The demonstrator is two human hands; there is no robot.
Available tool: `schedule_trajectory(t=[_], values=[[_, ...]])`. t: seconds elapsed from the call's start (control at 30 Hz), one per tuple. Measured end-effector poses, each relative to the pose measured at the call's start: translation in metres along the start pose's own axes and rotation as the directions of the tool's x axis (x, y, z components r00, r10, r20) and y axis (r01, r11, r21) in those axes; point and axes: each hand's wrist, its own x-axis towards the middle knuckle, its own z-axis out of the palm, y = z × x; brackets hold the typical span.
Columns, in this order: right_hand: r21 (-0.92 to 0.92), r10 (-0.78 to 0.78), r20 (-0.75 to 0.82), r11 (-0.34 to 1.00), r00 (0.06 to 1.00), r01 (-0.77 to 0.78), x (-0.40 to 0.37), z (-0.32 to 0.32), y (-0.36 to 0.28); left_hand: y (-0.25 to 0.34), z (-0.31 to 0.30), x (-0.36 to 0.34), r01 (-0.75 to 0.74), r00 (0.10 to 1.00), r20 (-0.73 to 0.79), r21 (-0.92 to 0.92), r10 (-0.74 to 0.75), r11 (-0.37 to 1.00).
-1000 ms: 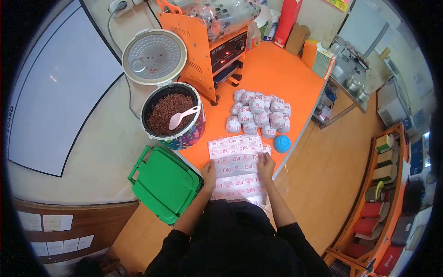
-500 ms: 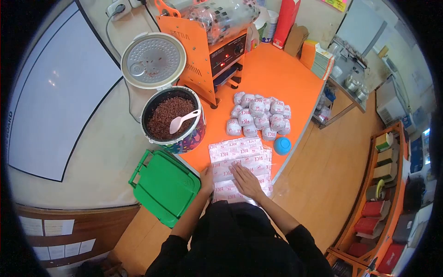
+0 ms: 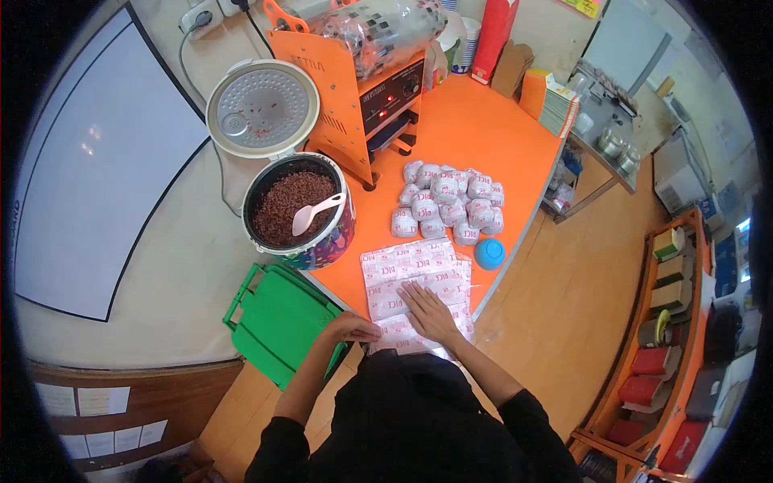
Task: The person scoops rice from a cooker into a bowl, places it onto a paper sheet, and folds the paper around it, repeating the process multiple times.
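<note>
Printed wrapping paper [image 3: 411, 256] lies in overlapping sheets at the table's near edge, white with red lettering. My right hand [image 3: 429, 312] rests flat on it, fingers stretched out. At the paper's lower left edge, the fingertips of my left hand [image 3: 354, 328] are pressed together on the sheet's border. Beyond the paper sits a pile of wrapped balls [image 3: 451, 211] in the same printed paper. A small blue cup [image 3: 489, 253] stands just right of the sheets. To the left, an open rice cooker [image 3: 342, 233] holds dark reddish rice [image 3: 278, 205] with a pale pink spoon [image 3: 318, 212] on top.
An orange sealing machine [image 3: 330, 105] stands behind the cooker on the orange table [image 3: 475, 121]. Below the cooker is a green lidded bin [image 3: 282, 322]. An orange shelf rack [image 3: 644, 338] with boxes is at the right, and a metal table [image 3: 604, 161] farther back.
My left hand has moved down along the paper's left edge, its fingers now turned inward over the border. My right hand stays flat on the sheets.
</note>
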Motion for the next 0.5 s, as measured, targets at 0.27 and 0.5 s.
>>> schedule_trajectory(t=[0.27, 0.5], values=[[0.031, -0.001, -0.011, 1.000, 1.000, 0.001, 0.001, -0.002, 0.000, 0.029, -0.010, 0.030, -0.227, 0.960, -0.215, -0.224, 0.179, 0.948], [0.041, 0.009, -0.014, 0.999, 1.000, -0.008, -0.002, -0.004, -0.001, 0.039, -0.010, 0.042, 0.169, 0.946, -0.293, 0.081, -0.139, 0.982]])
